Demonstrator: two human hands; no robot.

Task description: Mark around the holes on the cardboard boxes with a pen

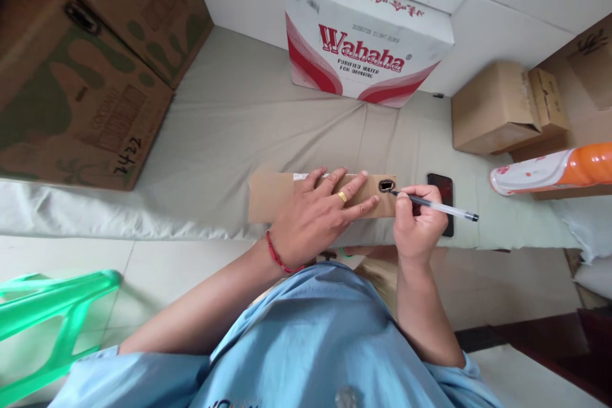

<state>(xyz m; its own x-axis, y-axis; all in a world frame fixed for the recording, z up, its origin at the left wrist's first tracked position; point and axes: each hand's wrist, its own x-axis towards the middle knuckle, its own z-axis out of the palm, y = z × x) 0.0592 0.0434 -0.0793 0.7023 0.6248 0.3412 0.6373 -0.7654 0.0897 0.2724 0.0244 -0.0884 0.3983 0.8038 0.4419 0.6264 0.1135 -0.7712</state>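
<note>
A flat brown piece of cardboard (pixel 271 196) lies near the front edge of the cloth-covered surface. My left hand (pixel 322 209) rests flat on it, fingers spread. Toward its right end is a small dark-outlined oval (pixel 386 186) with a lighter patch inside; whether it is a hole I cannot tell. My right hand (pixel 418 220) pinches a clear pen (pixel 452 210) with a black end cap, its tip at the lower right of the oval. Partly behind my right hand lies a dark smartphone (pixel 445 191).
A white and red water carton (pixel 363 44) stands at the back. Large brown cartons (pixel 86 89) fill the left, smaller cardboard boxes (pixel 497 108) the right. An orange and white bottle (pixel 554 169) juts in at right. A green plastic stool (pixel 62 312) stands at lower left.
</note>
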